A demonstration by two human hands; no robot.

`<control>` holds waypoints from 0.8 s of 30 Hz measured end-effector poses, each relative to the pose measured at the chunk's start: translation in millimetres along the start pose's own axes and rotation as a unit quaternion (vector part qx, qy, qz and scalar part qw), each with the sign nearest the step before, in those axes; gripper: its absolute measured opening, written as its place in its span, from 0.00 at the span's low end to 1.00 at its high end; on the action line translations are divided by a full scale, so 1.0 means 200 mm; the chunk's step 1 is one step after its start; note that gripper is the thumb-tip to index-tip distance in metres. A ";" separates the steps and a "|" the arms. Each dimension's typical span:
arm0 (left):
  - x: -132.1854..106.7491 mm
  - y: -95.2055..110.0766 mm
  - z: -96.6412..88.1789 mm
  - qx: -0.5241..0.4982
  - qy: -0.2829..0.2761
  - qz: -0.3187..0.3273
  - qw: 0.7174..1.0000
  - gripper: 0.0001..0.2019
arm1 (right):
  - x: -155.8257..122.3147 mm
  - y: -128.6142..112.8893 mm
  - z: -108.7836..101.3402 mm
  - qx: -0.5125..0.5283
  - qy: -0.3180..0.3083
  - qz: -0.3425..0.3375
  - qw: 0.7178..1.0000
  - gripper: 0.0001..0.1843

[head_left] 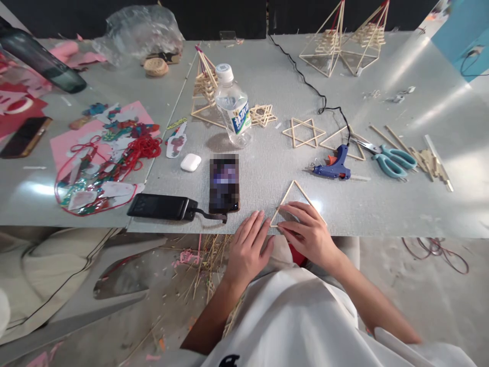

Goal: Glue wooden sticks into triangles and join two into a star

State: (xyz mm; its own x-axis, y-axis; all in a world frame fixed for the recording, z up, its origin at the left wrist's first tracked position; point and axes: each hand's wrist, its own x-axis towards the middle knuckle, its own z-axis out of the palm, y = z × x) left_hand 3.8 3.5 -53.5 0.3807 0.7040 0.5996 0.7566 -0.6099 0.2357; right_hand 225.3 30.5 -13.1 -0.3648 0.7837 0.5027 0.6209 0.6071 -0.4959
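A thin wooden stick triangle (293, 189) lies flat at the near edge of the grey table (382, 209). My right hand (307, 232) rests on the triangle's lower side, fingers together and pressing the sticks near the bottom left corner. My left hand (249, 248) lies flat at the table edge just left of that corner, fingers stretched out and holding nothing. A blue hot glue gun (333, 166) lies just beyond the triangle, its black cord running to the back.
A phone (224, 183) and black power bank (159, 206) lie left of my hands, with a white earbud case (190, 162) and water bottle (234, 108) behind. Teal scissors (393, 160), loose sticks, stick stars (303, 132) and stick pyramids (344, 41) sit further back. Red paper crafts (110, 153) fill the left.
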 end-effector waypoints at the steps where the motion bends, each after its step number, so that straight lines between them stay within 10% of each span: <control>1: 0.00 0.00 0.00 0.001 -0.001 0.000 1.000 0.31 | 0.00 0.00 0.00 0.000 -0.001 0.000 1.000 0.09; 15: 0.01 0.04 -0.07 -0.153 -0.003 -0.063 0.986 0.30 | -0.01 -0.01 0.01 -0.016 0.023 -0.050 0.998 0.09; 24: -0.01 0.20 -0.23 -0.330 -0.006 -0.340 0.880 0.09 | -0.14 -0.10 -0.02 0.001 0.042 -0.104 0.994 0.12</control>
State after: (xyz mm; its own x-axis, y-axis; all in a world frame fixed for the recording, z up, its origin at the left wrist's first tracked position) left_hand 8.2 -39.0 -10.0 -0.0325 0.9895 0.1407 0.3390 -0.1215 0.9329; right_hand 226.1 -5.0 -14.2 -0.4249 0.6279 0.6521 0.5372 0.7547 -0.3767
